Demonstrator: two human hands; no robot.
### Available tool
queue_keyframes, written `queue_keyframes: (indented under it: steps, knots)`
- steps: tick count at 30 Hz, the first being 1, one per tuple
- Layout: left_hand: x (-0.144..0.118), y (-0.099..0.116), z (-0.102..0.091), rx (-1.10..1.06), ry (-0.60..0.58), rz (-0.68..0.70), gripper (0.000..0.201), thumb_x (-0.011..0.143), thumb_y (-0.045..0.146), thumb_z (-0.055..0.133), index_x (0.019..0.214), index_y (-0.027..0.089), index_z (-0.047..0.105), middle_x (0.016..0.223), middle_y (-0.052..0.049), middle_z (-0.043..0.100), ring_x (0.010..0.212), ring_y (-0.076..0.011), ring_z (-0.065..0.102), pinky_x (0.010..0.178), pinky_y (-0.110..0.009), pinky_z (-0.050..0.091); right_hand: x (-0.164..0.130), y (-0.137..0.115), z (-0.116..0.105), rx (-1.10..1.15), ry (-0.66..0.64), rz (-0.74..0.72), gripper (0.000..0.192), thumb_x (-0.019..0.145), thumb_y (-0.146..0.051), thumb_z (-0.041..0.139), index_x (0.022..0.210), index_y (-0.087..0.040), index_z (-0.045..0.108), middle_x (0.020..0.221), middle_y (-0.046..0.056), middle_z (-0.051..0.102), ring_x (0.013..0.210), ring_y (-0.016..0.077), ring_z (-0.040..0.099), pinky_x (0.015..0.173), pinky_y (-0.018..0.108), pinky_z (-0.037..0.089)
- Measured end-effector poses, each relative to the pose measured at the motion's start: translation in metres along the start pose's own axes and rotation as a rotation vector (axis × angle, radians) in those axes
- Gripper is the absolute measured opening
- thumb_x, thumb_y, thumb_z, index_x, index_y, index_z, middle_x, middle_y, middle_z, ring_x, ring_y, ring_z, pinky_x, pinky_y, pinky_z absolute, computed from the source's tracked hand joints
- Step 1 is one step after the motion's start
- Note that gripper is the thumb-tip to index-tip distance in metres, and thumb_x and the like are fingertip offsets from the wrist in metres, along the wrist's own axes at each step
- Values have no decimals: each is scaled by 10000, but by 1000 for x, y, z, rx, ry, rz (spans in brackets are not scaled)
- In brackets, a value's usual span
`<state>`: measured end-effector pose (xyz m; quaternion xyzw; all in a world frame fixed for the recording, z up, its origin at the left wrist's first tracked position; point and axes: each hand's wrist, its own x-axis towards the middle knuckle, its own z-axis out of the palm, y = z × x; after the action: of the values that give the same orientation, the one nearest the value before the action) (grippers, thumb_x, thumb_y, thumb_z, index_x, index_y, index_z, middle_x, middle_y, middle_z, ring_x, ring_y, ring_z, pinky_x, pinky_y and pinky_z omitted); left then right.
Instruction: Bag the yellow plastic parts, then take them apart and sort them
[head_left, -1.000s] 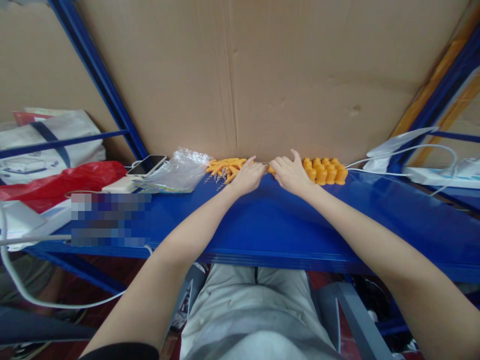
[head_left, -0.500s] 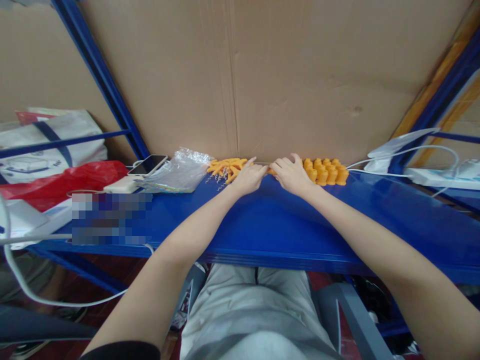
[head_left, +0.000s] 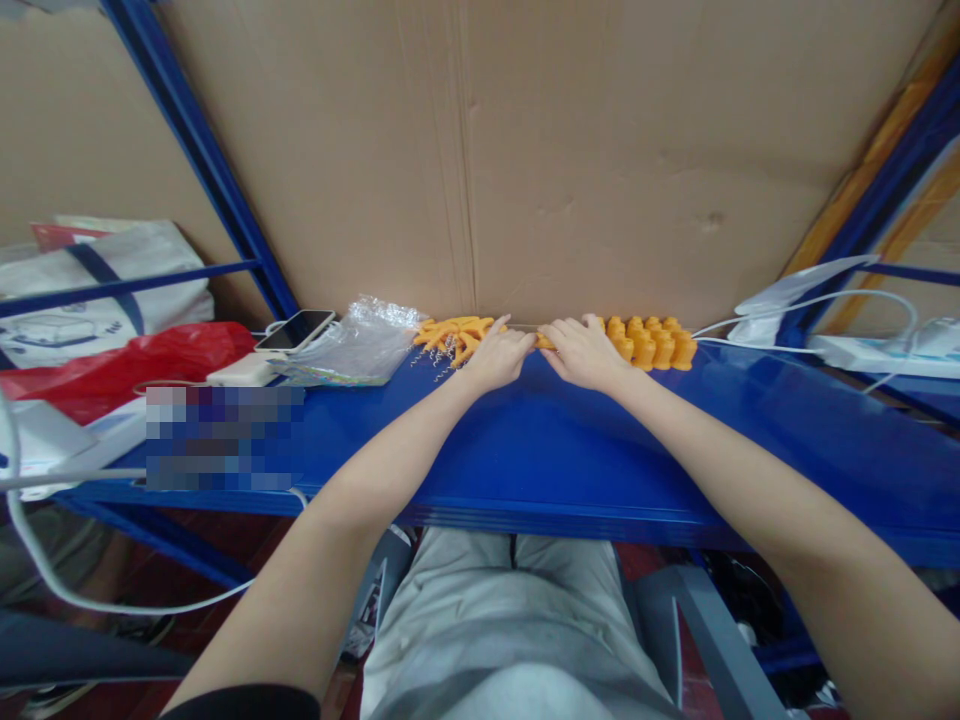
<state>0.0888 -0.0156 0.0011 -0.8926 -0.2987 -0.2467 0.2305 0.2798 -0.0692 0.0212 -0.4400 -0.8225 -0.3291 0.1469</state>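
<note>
Between my two hands, near the back of the blue table, a small orange plastic piece (head_left: pixel 543 341) shows in part; the fingers cover the rest. My left hand (head_left: pixel 499 357) is closed with its fingertips at the left end of this piece. Fingers of my right hand (head_left: pixel 583 352) are curled round its right end. Left of my left hand lies a pile of flat orange branched parts (head_left: pixel 454 332), with several small metal spiral pieces (head_left: pixel 440 367) in front. Orange knobbed cylinders (head_left: pixel 660 345) stand in rows just beyond my right hand.
A clear plastic bag (head_left: pixel 360 345), a phone (head_left: pixel 298 331) and a white box (head_left: pixel 244 371) lie to the left, near a red bag (head_left: pixel 172 360). Cardboard (head_left: pixel 570 170) walls off the back. White cables (head_left: pixel 810 300) and a power strip (head_left: pixel 892 355) are at the right.
My right hand has shifted slightly, and its raised index finger has come down toward the other fingers. My left hand stays nearly in place.
</note>
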Motion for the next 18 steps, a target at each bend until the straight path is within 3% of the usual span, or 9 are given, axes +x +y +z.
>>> queue_keyframes:
  steps: [8, 18]
  knots:
    - [1, 3, 0, 18, -25, -6, 297, 918, 100, 425, 1066, 170, 673, 950, -98, 765, 940, -238, 720, 1177, -569, 338, 2, -2, -4, -49, -67, -5, 299, 1003, -215, 415, 1187, -119, 630, 1093, 175, 685, 1031, 301, 568, 887, 419, 277]
    - [3, 6, 1, 8, -11, -14, 289, 937, 121, 423, 1091, 178, 660, 914, -89, 765, 930, -241, 722, 1143, -553, 364, 2, -1, -4, -67, -35, 24, 343, 997, -135, 358, 1204, -148, 632, 1082, 149, 680, 1011, 286, 555, 929, 436, 274]
